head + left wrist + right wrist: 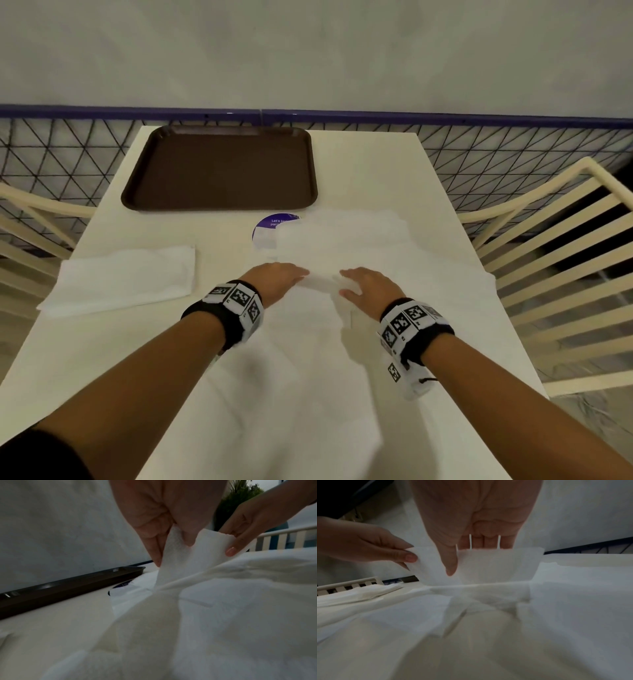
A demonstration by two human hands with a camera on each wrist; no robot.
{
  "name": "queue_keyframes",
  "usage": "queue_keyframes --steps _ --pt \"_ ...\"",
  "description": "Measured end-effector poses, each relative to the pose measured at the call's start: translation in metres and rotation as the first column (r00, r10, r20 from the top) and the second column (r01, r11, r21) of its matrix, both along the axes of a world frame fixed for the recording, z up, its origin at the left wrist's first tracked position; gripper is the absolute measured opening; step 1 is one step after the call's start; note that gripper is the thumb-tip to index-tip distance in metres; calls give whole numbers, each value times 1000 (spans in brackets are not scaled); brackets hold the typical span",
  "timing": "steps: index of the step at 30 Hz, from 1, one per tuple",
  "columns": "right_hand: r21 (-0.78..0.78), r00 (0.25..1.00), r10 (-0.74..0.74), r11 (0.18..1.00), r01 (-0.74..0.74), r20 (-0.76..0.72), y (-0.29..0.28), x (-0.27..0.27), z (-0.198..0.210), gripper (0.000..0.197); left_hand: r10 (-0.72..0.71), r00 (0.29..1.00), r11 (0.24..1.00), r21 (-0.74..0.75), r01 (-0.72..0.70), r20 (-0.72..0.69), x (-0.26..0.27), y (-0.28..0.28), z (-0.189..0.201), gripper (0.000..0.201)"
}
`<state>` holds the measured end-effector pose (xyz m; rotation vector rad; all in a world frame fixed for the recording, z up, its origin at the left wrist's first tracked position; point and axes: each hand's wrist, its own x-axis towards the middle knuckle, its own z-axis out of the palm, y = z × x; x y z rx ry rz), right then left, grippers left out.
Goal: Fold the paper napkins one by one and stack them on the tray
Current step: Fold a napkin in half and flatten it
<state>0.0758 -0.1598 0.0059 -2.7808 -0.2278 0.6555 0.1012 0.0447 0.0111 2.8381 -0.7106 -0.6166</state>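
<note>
Much of the white napkin (308, 342) spread over the pale surface (102, 359) is washed out in the head view, so its edges can hardly be traced against the surface, and its near part is blurred in both wrist views. A purple round sticker (263, 226) just in front of the brown tray (219, 168) is half covered by more white paper (342, 233), which may be a second napkin. The tray is seen only edge-on in the left wrist view. A raised strip of the napkin, on the near side of the tray, is held between the two hands. It is pinched by the left hand (277, 279) between thumb and fingers (154, 550), as is shown in the left wrist view. The same strip is gripped by the right hand (370, 286), with the thumb in front of the paper and the fingers (488, 540) behind it, their tips hidden by the sheet. A folded napkin (126, 277) lies flat to the left of the hands, well nearer than the tray and apart from it. Chair backs (548, 257) are cut off at the frame edges.
</note>
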Motion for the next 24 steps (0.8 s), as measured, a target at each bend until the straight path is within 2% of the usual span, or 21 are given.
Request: queue_keyframes --steps 4,7,9,11,14,16,19,22,24 --pt "25 998 30 999 -31 64 4 7 16 53 10 999 1000 -23 -9 37 2 12 18 41" --pt "-40 985 130 991 -126 116 13 3 21 45 3 996 999 -48 1 87 -8 29 29 40" --pt "-75 979 180 982 -174 91 22 0 19 43 17 995 998 -70 -10 103 -19 46 29 40" --pt "-58 984 175 983 -173 34 33 -6 17 40 29 995 997 -70 -22 92 -32 65 25 50" --pt "8 988 155 988 -155 -17 52 -23 14 36 24 998 996 -83 -19 59 -61 91 18 80" --pt "48 986 161 986 -159 -45 64 -39 11 33 36 999 994 -106 -32 34 -82 110 12 87" --pt "37 972 196 980 -193 -127 83 -62 6 27 88 996 981 -174 -89 -13 -109 135 2 76" --pt "5 963 188 982 -191 -191 96 -78 2 19 201 974 966 -142 -215 -109 -123 153 -13 44" --pt "25 973 139 990 -137 -185 100 -83 2 21 283 941 940 -142 -311 -186 -125 161 -21 30"
